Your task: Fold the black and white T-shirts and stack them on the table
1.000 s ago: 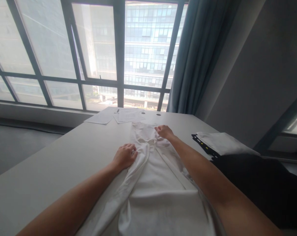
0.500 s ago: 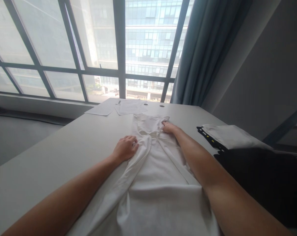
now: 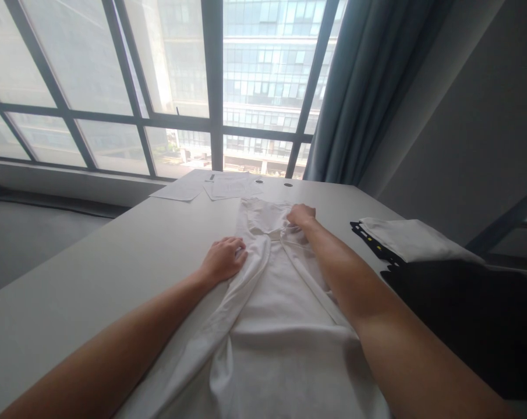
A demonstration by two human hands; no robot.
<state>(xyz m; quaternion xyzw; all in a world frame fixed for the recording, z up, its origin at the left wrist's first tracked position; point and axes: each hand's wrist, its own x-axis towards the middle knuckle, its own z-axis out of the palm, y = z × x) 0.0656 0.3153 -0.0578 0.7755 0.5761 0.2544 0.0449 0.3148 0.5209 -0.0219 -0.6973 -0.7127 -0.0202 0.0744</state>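
Note:
A long white garment (image 3: 285, 302) lies lengthwise in front of me on the white table (image 3: 167, 233), its sides folded inward and its far end squared off. Whether it is a shirt or another piece I cannot tell. My left hand (image 3: 225, 259) rests at its left edge, fingers curled onto the fabric. Farther off, my right hand (image 3: 301, 215) is closed on the cloth near the far right corner; its fingertips are partly hidden.
Several paper sheets (image 3: 228, 187) lie at the table's far end by two round cable holes. On the right are a folded white cloth (image 3: 420, 238), a black item with yellow marks (image 3: 370, 241) beneath it and a large black cloth (image 3: 464, 320). Windows and a grey-blue curtain (image 3: 354, 93) stand behind.
My right hand has shifted slightly up and turned, its back now showing more, at the garment's far right corner. My left hand stays in about the same place.

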